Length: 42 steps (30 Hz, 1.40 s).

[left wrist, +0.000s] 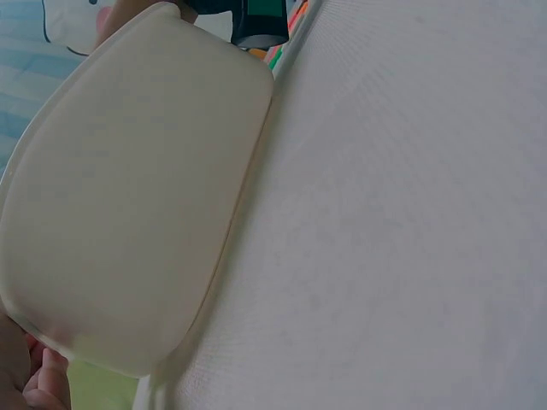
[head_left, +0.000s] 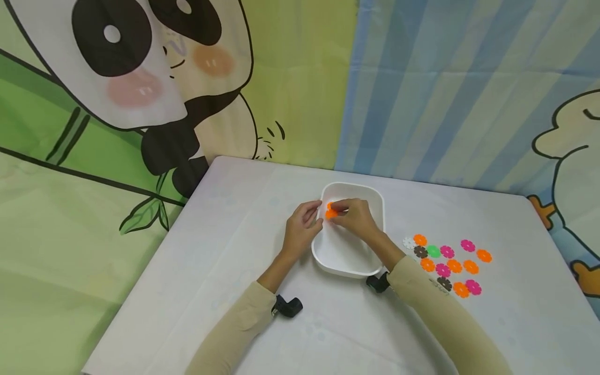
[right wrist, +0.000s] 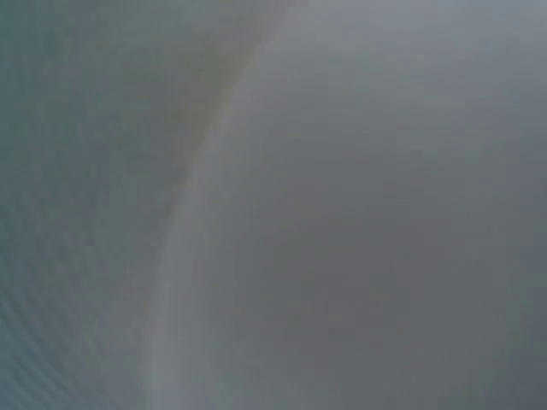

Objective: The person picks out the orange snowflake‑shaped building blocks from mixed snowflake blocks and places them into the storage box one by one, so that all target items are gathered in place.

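- The tub (head_left: 349, 260) stands near the middle of the table (head_left: 187, 291);
- both hands meet over the tub's far left part, left hand (head_left: 301, 228) at its left rim, right hand (head_left: 356, 216) above its inside;
- a flower piece (head_left: 330, 211) sits between their fingertips;
- a cluster of flower pieces (head_left: 447, 263) lies on the table right of the tub, apart from it.

head: bright, even, soft shadows | left wrist: washed-out | right wrist: dim, blurred

The white tray (head_left: 375, 200) sits mid-desk (head_left: 225, 245) toward the far edge, with both hands crowding its far left corner. Scattered flower discs (head_left: 447, 263) block the strip just right of it. The desk's left side and near edge offer open passage.
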Available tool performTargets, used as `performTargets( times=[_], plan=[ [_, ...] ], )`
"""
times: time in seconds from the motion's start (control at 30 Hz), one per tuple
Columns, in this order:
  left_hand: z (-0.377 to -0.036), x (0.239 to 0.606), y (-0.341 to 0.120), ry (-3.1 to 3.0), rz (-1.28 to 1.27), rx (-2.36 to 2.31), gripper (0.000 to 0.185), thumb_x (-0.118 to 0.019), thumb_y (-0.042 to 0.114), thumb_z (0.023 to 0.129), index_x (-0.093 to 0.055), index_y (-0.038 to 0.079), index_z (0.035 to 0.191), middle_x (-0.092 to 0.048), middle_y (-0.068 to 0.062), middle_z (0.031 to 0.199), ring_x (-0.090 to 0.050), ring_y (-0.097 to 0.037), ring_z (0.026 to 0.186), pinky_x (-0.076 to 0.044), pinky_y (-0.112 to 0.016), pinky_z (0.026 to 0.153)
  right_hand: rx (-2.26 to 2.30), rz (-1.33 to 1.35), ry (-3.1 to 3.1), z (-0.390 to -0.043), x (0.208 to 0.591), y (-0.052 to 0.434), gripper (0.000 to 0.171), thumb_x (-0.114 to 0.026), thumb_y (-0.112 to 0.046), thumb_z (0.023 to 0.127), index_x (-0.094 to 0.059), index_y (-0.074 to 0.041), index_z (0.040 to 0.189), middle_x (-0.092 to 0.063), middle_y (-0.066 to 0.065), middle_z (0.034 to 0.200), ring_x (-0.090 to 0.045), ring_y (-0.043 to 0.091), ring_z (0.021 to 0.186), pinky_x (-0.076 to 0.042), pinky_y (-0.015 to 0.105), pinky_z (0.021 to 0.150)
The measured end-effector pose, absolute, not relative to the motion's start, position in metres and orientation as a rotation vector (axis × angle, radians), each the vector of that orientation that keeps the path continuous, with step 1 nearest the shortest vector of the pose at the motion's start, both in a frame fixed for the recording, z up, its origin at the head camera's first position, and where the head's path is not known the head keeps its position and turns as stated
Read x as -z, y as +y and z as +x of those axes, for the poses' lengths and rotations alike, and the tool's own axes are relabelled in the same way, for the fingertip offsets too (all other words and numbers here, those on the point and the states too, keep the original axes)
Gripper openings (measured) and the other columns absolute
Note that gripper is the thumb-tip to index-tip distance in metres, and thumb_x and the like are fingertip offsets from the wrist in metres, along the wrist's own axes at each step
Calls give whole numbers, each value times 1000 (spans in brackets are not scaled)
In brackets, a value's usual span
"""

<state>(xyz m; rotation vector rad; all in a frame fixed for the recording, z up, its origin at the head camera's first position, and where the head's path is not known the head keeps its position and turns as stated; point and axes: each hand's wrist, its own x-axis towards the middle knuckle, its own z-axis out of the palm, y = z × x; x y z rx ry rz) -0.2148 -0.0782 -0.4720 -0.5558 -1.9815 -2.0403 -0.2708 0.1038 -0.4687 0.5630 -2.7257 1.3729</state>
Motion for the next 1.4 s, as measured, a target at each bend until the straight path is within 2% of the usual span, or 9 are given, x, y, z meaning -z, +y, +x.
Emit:
performTargets(
  times=[0.43,1.03,1.4],
  plan=[
    [-216,472,-78,-1957,-565,2042,40,-59,-18,83,-52,-20,122,-51,-37,126,-49,-47,124,-45,-46,102,-1222,632,-2823,-274,470,100,31,-83,-4,75,-74,4,104,-73,14,98,-70,25,89,-60,34,80],
    [-212,468,-80,-2010,-573,2027,40,-59,-18,85,-50,-20,124,-49,-37,128,-48,-46,125,-44,-51,102,-1178,698,-2793,-272,476,101,31,-78,3,77,-71,8,106,-72,17,101,-69,29,95,-59,37,84],
    [-214,471,-79,-1992,-567,2001,40,-60,-17,84,-51,-20,123,-50,-36,127,-50,-46,124,-45,-47,101,-1130,693,-2806,-272,474,100,29,-78,2,78,-72,6,106,-72,15,101,-68,27,95,-59,37,85]
  ],
)
